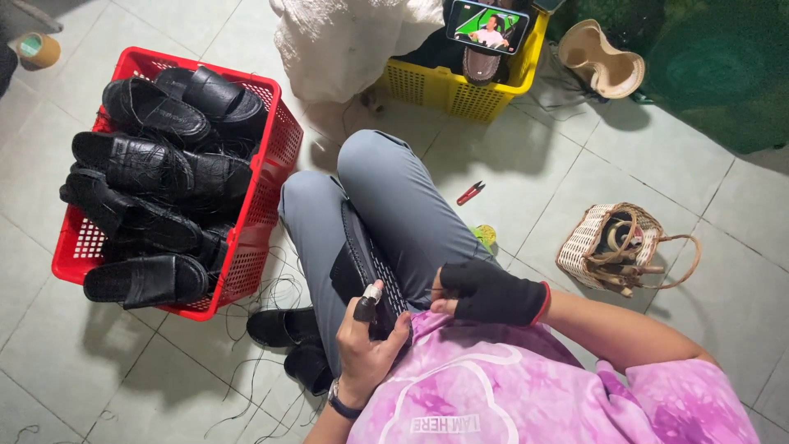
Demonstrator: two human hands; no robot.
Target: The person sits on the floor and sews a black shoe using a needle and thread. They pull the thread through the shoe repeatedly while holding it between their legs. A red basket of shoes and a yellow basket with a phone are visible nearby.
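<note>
Head view: black woven leather shoe [366, 263] lies along the grey-trousered lap, long axis running away from the body, toe toward the knees. Left hand [370, 341], a capped forefinger raised, clasps the heel end nearest the torso. Right hand [485, 292], in a black fingerless glove, is pinched shut just beside the shoe's right edge, seemingly on thread; too small to tell. Red plastic basket [263, 164] of black shoes sits left on the tiled floor.

The black woven leather shoe [367, 261] looks matt and textured; the red plastic lattice basket [261, 189] is glossy, the pale floor tiles [534, 189] smooth
</note>
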